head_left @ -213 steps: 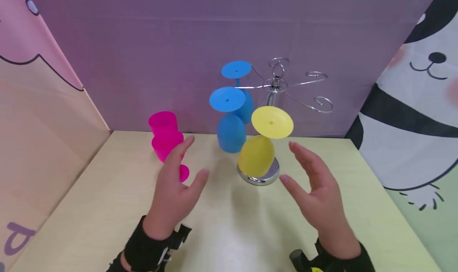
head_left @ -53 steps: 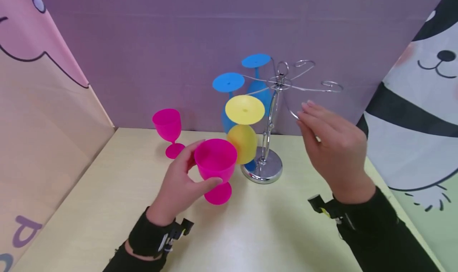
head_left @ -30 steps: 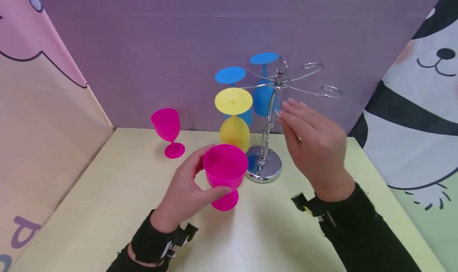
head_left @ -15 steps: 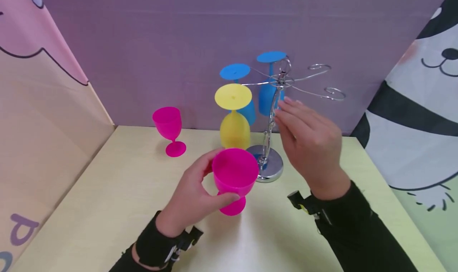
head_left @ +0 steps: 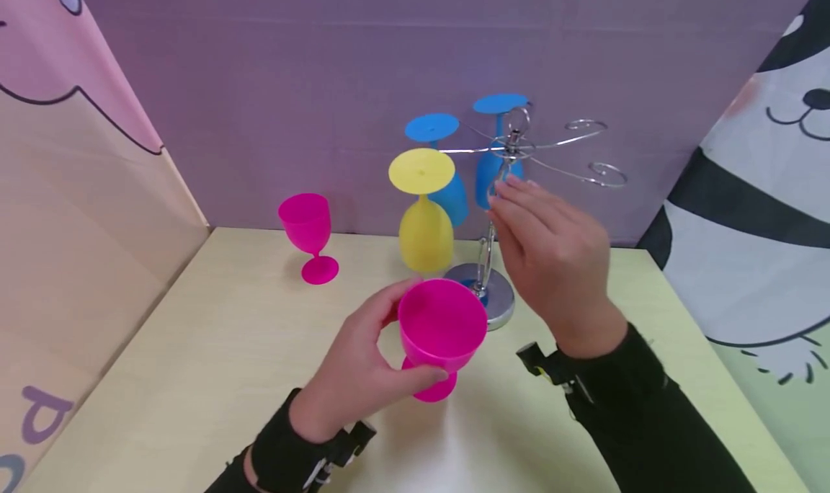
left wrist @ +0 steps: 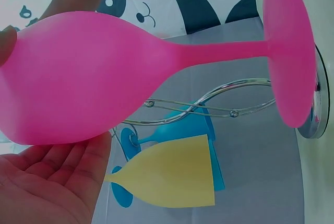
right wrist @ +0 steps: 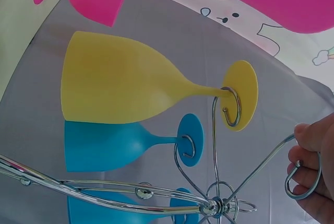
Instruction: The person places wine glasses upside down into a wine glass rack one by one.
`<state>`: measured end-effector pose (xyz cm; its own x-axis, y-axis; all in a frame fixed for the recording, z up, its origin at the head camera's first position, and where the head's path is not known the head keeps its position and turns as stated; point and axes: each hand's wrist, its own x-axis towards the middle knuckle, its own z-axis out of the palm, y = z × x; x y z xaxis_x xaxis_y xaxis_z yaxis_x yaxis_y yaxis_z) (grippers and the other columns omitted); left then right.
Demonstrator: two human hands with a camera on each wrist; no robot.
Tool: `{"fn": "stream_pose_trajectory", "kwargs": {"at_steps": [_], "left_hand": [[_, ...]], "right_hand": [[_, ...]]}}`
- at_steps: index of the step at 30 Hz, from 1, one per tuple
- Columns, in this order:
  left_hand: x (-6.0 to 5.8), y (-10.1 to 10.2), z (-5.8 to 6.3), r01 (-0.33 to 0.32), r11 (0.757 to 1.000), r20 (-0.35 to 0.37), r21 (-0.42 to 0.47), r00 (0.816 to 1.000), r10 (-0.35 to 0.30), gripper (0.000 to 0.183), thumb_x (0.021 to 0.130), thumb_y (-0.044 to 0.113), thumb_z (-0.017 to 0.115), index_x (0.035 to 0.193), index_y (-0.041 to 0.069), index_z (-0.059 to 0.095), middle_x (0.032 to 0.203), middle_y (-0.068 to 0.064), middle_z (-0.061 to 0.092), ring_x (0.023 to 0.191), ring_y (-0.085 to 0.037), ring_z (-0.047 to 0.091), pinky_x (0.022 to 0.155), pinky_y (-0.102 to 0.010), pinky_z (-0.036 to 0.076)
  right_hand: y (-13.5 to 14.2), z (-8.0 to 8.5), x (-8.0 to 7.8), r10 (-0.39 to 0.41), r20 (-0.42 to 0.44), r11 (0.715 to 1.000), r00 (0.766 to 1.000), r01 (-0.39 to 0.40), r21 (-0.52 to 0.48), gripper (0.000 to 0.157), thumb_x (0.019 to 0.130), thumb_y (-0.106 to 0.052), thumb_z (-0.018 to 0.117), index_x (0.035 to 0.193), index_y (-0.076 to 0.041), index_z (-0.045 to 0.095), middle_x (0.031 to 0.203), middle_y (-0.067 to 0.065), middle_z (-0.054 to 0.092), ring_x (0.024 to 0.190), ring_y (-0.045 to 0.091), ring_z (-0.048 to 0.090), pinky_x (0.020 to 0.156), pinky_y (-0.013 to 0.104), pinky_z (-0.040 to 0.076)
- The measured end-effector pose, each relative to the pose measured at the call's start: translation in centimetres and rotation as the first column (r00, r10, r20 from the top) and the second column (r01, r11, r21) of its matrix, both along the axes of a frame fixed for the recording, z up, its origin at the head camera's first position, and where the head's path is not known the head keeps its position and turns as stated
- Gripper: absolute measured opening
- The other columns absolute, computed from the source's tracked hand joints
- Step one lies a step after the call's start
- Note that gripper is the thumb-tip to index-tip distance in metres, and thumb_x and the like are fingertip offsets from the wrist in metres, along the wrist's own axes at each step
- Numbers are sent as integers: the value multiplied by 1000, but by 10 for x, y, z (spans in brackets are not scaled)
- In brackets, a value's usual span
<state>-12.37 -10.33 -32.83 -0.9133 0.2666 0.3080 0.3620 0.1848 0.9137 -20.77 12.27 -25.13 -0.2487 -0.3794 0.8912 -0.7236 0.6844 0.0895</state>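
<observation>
My left hand (head_left: pixel 366 363) holds a pink plastic goblet (head_left: pixel 442 320) upright by its bowl, above the table in front of a chrome glass rack (head_left: pixel 502 298). One curled wire hook (right wrist: pixel 298 196) of that rack is pinched between the thumb and fingers of my right hand (head_left: pixel 558 262); the right wrist view shows no goblet on it. A yellow goblet (head_left: pixel 426 237) hangs upside down by its foot from a neighbouring arm. Behind it hang a blue goblet (head_left: pixel 452 199) and a second blue goblet (head_left: pixel 491 172), partly hidden by the post and my right hand.
Another pink goblet (head_left: pixel 306 223) stands upright at the table's back left. Bare wire hooks (head_left: pixel 606 174) stick out on the rack's right side. A purple cloth wall (head_left: pixel 272 104) closes off the back, with printed panels on both sides.
My left hand has picked up one pink goblet and moved it rightward. My right hand has taken a hook and moved left; the rack has turned, carrying the yellow goblet left and the blue ones rightward.
</observation>
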Motion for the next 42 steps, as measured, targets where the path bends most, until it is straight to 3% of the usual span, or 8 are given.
{"fn": "stream_pose_trajectory", "kwargs": {"at_steps": [10,25,42], "left_hand": [[1,3,0,10,1000,38,4,999,-10,85,75,23,94,148,24,49,135,14,58,124,-12,57,92,-37,58],[0,4,0,9,1000,30,9,1000,-9,84,76,24,94,148,24,50,136,13,59,124,-12,57,92,-37,58],[0,2,-1,13,1000,-5,16,1000,-13,85,76,23,93,149,22,49,136,12,59,124,-13,57,91,-37,58]], "right_hand": [[-3,1,-2,-9,-5,999,1000,9,33,28,88,-6,82,113,4,77,113,19,74,113,32,70,99,46,54],[-10,-2,-1,-32,0,999,999,32,-29,29,87,-8,83,114,3,76,114,19,74,113,32,70,99,45,54],[-20,-2,1,-91,-7,996,996,91,-21,30,89,-9,81,116,3,76,116,18,73,116,31,68,101,44,52]]}}
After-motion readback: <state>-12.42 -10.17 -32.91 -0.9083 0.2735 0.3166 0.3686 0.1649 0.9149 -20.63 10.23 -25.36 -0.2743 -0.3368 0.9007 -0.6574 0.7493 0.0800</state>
